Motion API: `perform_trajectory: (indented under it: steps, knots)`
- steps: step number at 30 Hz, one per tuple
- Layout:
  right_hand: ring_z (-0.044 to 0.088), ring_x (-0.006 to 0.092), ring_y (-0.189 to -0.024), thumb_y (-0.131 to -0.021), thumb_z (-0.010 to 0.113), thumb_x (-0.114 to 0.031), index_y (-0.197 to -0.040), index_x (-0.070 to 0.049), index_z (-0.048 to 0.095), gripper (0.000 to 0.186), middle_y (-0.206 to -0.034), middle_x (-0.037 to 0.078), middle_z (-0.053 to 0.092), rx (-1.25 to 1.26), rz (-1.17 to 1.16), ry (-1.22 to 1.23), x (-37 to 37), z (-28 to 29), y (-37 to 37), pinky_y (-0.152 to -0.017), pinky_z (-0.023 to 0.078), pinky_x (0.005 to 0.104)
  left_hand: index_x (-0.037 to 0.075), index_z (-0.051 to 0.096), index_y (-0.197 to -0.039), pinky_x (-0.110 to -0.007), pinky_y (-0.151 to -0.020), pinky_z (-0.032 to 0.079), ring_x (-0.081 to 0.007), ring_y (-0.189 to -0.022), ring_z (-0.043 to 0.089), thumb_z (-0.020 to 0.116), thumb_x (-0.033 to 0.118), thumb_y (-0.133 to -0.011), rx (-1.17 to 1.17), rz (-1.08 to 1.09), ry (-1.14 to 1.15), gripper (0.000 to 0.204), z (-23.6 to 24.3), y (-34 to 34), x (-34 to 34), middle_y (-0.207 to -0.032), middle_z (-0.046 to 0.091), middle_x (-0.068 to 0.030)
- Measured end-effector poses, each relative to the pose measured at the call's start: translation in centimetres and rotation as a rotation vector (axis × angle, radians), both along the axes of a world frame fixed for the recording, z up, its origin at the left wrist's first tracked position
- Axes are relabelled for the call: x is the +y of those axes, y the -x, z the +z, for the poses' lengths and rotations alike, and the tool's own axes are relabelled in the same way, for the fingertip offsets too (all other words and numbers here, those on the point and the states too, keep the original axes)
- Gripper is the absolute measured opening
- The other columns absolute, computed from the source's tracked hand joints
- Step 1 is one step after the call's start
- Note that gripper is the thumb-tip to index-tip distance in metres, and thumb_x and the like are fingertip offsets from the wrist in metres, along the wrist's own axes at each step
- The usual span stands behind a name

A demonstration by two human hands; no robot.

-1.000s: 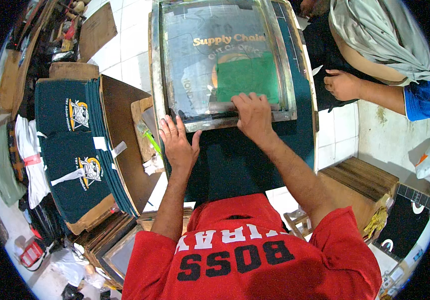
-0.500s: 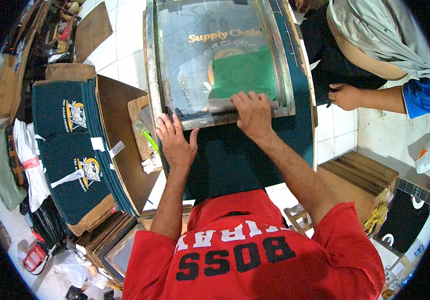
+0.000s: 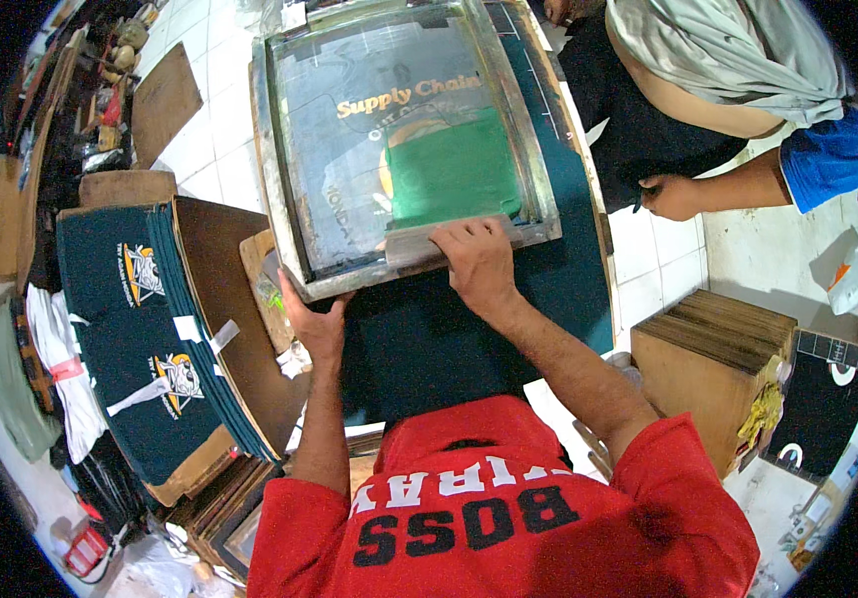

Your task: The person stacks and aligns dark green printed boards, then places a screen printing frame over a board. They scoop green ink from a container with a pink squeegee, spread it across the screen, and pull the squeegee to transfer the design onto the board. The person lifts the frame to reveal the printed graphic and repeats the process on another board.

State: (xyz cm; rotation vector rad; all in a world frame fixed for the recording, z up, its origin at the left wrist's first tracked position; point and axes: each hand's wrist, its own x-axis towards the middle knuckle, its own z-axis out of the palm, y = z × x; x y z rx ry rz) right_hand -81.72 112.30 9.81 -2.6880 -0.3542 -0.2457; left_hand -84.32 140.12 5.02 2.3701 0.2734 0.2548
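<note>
A silk-screen frame (image 3: 537, 231) lies at a slant over dark fabric (image 3: 449, 349) on a long board. Green ink (image 3: 454, 169) covers part of its mesh, beside printed lettering. My right hand (image 3: 479, 264) grips a squeegee (image 3: 411, 245) that rests along the near end of the frame, just below the ink. At the near left corner, my left hand (image 3: 317, 321) holds the frame, fingers along its outer side and thumb at the near edge. The fingertips there are partly hidden.
To the left stands a stack of dark printed fabric pieces (image 3: 115, 344) with cardboard. Stacked brown boards (image 3: 713, 344) are on the right. A person's hand (image 3: 670, 197) with a blue sleeve is at the far right. White tiles (image 3: 638, 254) show beside the board.
My left hand has gone from lying spread on the near edge to gripping the frame's corner. The frame now sits turned and further left in view, the squeegee still in my right hand.
</note>
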Motion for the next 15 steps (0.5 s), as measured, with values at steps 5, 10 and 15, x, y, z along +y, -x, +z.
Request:
perform_trajectory:
  steps: [5,10,15]
  knots:
    - [0.065,0.0263,-0.104,-0.074,0.07,0.0,-0.112,-0.01,0.07,0.039,-0.105,0.006,0.071,0.012,-0.023,-0.033,0.0,0.1,0.3,-0.092,0.044,0.0418,0.0,0.032,-0.159,-0.045,-0.121,0.032,-0.0404,-0.145,0.041,0.099,0.014,-0.059,-0.041,-0.049,0.018,0.121,-0.7,-0.7,0.3,-0.156,0.045,-0.024]
    - [0.063,0.0247,-0.108,-0.074,0.073,-0.003,-0.112,-0.012,0.069,0.04,-0.107,0.003,0.069,0.003,-0.064,-0.068,0.1,0.4,0.7,-0.095,0.043,0.0436,0.003,0.038,-0.158,-0.044,-0.119,0.035,-0.0385,-0.142,0.045,0.096,0.008,-0.061,-0.062,-0.042,0.045,0.113,-0.9,-0.3,0.3,-0.153,0.048,-0.0214]
    - [0.06,0.0243,-0.109,-0.074,0.077,-0.009,-0.113,-0.015,0.07,0.04,-0.107,0.002,0.068,-0.018,-0.079,-0.042,0.0,0.7,1.4,-0.099,0.041,0.0466,0.002,0.043,-0.155,-0.043,-0.115,0.04,-0.0357,-0.136,0.052,0.095,0.005,-0.061,-0.127,-0.021,0.112,0.107,-1.2,0.0,0.4,-0.149,0.053,-0.0188]
